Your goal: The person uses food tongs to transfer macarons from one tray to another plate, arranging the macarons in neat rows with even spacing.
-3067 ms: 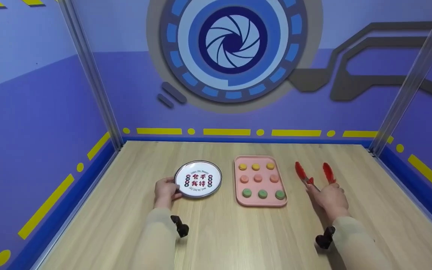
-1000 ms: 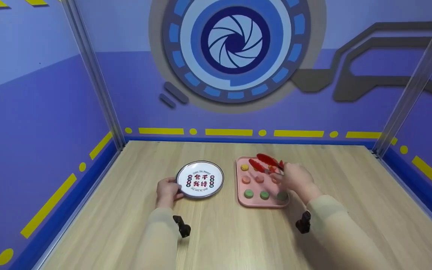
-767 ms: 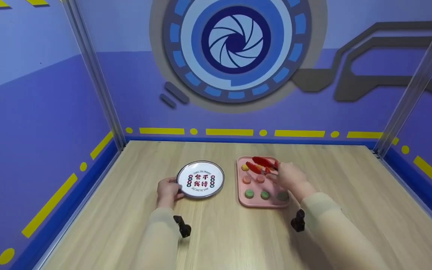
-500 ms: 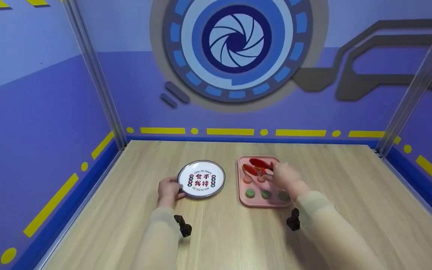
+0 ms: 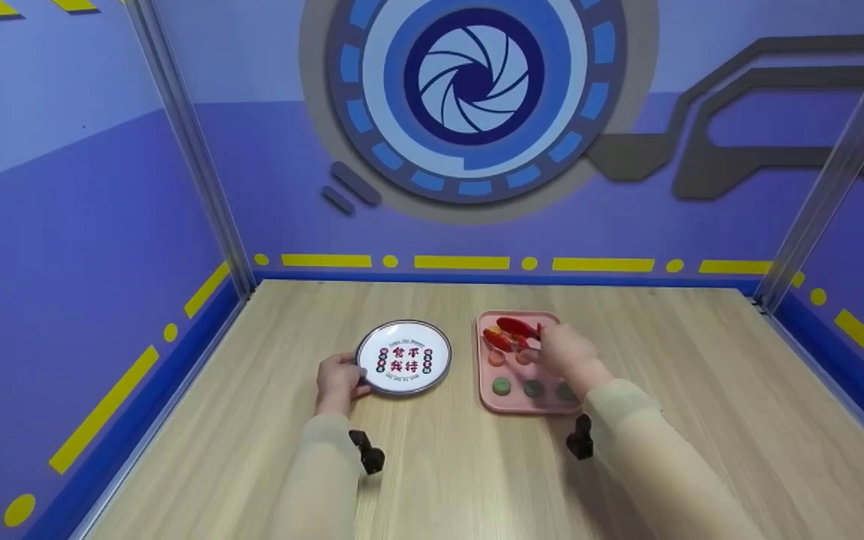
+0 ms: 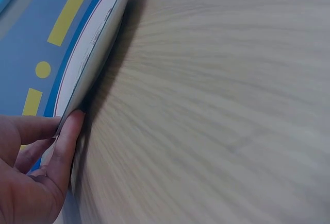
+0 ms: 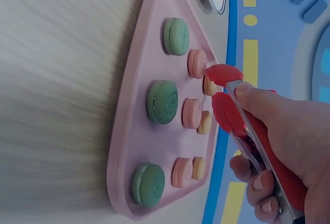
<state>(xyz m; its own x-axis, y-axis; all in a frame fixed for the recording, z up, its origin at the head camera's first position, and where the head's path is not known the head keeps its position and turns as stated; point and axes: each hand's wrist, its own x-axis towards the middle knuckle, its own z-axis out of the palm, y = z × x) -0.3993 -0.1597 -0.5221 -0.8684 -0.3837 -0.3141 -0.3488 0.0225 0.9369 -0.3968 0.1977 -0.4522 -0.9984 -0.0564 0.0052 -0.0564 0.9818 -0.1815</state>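
My left hand (image 5: 338,379) pinches the left rim of a round white plate (image 5: 403,358) with a dark edge and red and black lettering. In the left wrist view the plate (image 6: 95,54) is seen edge-on, thumb on one face and fingers on the other. My right hand (image 5: 568,352) grips red-tipped tongs (image 7: 263,152), whose tips are a little apart over the back left of a pink tray (image 5: 486,401). On the tray lie green macarons (image 7: 162,102) in front, pink macarons (image 7: 192,113) in the middle and yellow macarons (image 7: 204,122) behind. One yellow macaron is near the tong tips.
The wooden table (image 5: 432,480) carries the plate on the left and the tray right of it. A blue back wall (image 5: 252,180) with a round aperture design and side walls enclose the table. Metal posts (image 5: 196,150) stand at the back corners.
The right hand has brought the tongs left from beside the tray to over its back rows, their tips drawing closer and lower. The left hand and plate have stayed in place.
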